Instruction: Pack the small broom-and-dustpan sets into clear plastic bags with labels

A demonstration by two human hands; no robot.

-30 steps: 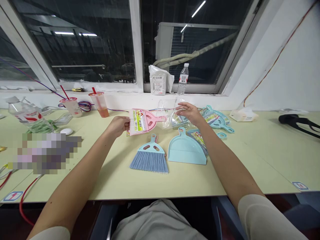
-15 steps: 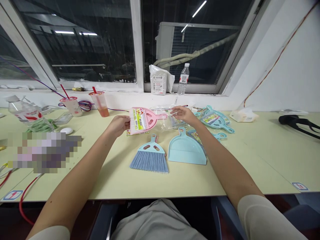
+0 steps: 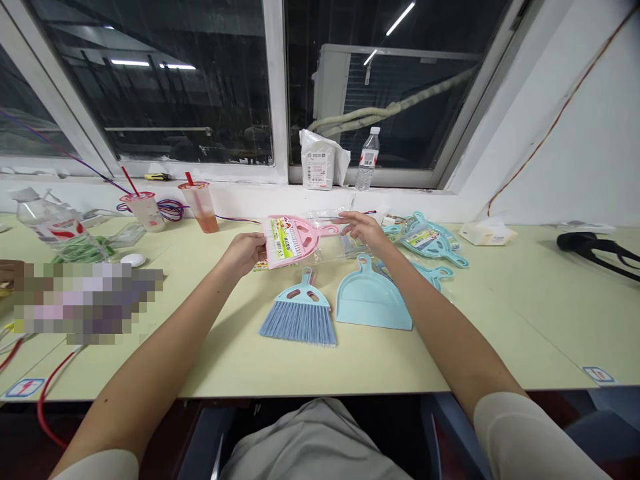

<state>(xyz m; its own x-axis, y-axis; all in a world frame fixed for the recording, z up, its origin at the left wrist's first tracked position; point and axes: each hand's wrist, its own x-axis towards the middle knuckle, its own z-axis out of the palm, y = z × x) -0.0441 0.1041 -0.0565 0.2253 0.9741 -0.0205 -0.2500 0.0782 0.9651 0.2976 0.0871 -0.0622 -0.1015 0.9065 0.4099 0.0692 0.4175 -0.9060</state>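
My left hand [image 3: 249, 253] grips the bristle end of a pink dustpan-and-brush set [image 3: 306, 235], which has a green and yellow label card on it. The set is raised over the table, its handle pointing right. At the tip of that handle is my right hand [image 3: 367, 232], fingers stretched out and slightly bent; whether they touch it is unclear. A clear plastic bag [image 3: 327, 250] lies behind and below the handle. Closer to me, a light-blue brush [image 3: 303, 310] with grey-blue bristles lies beside a light-blue dustpan [image 3: 374, 303].
More light-blue dustpan sets [image 3: 434, 241] lie right of my right hand, partly behind my forearm. A tissue pack [image 3: 487, 231] is farther right. Two drink cups [image 3: 200, 210] with red straws stand back left. A water bottle [image 3: 369, 160] stands on the windowsill.
My left hand has shifted the pink set slightly to the right, bringing its handle to my right hand. My right hand has moved slightly left. The blue brush and dustpan stay put.
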